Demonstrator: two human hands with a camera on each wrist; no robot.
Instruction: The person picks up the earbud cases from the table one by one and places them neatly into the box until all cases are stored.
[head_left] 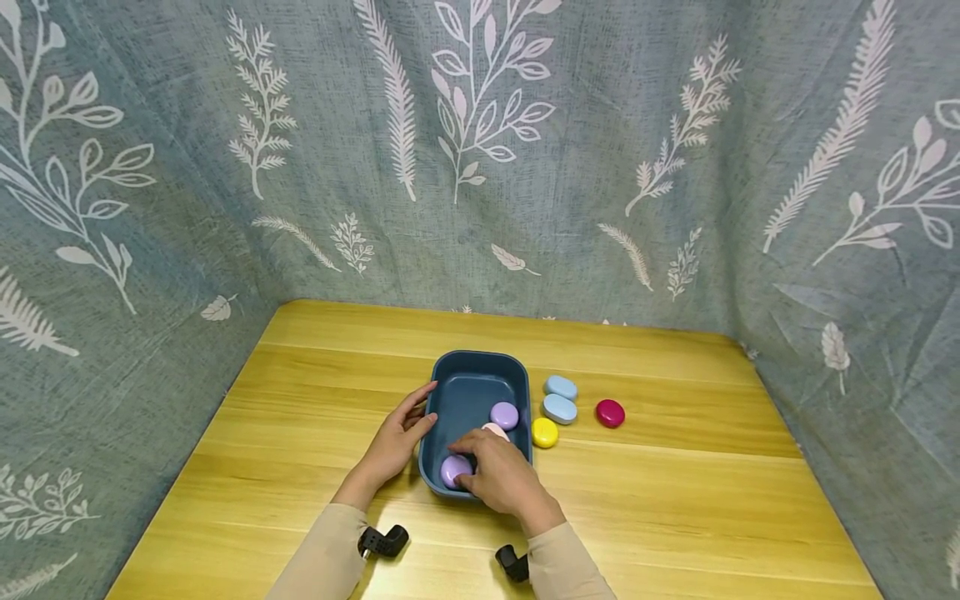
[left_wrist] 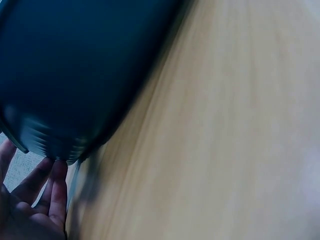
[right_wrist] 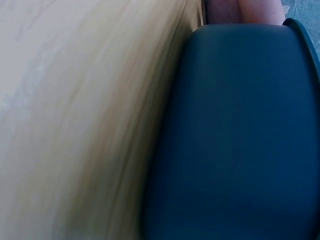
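Observation:
A dark blue rectangular box (head_left: 467,398) with rounded corners stands on the table. My left hand (head_left: 395,442) rests on its left side, fingers fairly straight; the left wrist view has those fingertips against the wall. My right hand (head_left: 500,472) reaches inside, thumb and forefinger around a glossy purple round piece (head_left: 453,468) in the near left corner. Another purple round piece (head_left: 504,415) lies by the right wall. Between it and the right hand a pale pink piece (head_left: 495,430) is partly covered. The right wrist view is mostly box wall (right_wrist: 240,125).
Right of the box lie two light blue oval pieces, one farther back (head_left: 561,387) and one nearer (head_left: 559,408). A yellow round piece (head_left: 545,432) is close to the box wall. Farther right sits a dark red round piece (head_left: 610,413). Patterned curtain (head_left: 480,250) surrounds the wooden table (head_left: 675,500).

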